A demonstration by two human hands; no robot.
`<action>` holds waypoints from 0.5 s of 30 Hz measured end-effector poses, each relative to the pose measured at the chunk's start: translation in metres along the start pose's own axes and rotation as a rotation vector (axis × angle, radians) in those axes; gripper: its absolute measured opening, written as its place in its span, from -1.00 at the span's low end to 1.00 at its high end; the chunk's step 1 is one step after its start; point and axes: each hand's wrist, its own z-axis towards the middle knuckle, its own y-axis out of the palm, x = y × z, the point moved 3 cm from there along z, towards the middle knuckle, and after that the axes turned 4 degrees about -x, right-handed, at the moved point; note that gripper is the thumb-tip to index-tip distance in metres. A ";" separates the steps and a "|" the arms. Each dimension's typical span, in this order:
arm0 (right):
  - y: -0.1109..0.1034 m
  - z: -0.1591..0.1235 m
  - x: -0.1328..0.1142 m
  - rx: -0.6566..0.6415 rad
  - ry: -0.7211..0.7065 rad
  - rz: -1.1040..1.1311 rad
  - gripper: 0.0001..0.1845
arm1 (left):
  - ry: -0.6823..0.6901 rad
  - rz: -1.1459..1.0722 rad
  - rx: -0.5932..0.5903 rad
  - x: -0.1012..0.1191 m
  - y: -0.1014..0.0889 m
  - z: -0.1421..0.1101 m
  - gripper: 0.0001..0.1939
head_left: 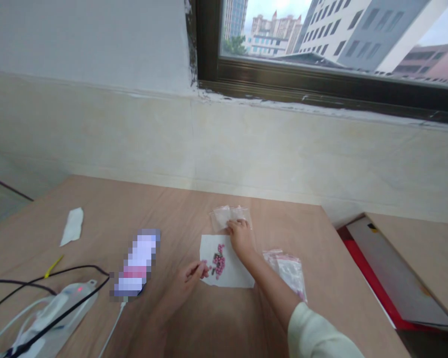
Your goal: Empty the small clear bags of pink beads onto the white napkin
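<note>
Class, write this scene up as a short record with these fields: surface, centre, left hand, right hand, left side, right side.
Surface: light-brown wooden table
Centre: small round pink beads on a white sheet of paper
Left hand: at the paper's left edge, beside the beads; grip unclear
Right hand: fingers at flat clear plastic bags beyond the paper
Left side: pixelated phone, white plastic power strip
Right side: more clear plastic bags

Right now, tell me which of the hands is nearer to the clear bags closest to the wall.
Right. The right hand is at the clear bags; the left hand is farther off, by the white sheet's left edge.
</note>
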 end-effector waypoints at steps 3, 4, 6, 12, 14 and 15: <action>-0.004 -0.004 0.010 0.021 0.003 0.060 -0.74 | 0.000 0.009 -0.011 -0.001 -0.002 0.004 -0.68; -0.006 -0.006 0.013 0.024 0.022 0.082 -0.74 | 0.007 0.012 -0.020 -0.002 -0.002 0.005 -0.69; -0.008 -0.008 0.019 0.014 0.065 0.110 -0.76 | 0.034 0.014 -0.037 -0.005 -0.001 0.008 -0.70; -0.009 -0.012 0.017 -0.090 -0.003 0.071 -0.79 | 0.087 0.029 -0.059 -0.010 0.003 0.007 -0.70; -0.008 -0.013 0.014 -0.100 -0.050 0.064 -0.81 | 0.082 0.030 -0.063 -0.008 0.005 0.005 -0.69; -0.008 -0.013 0.013 -0.091 -0.056 0.061 -0.82 | 0.076 0.025 -0.062 -0.007 0.005 0.003 -0.69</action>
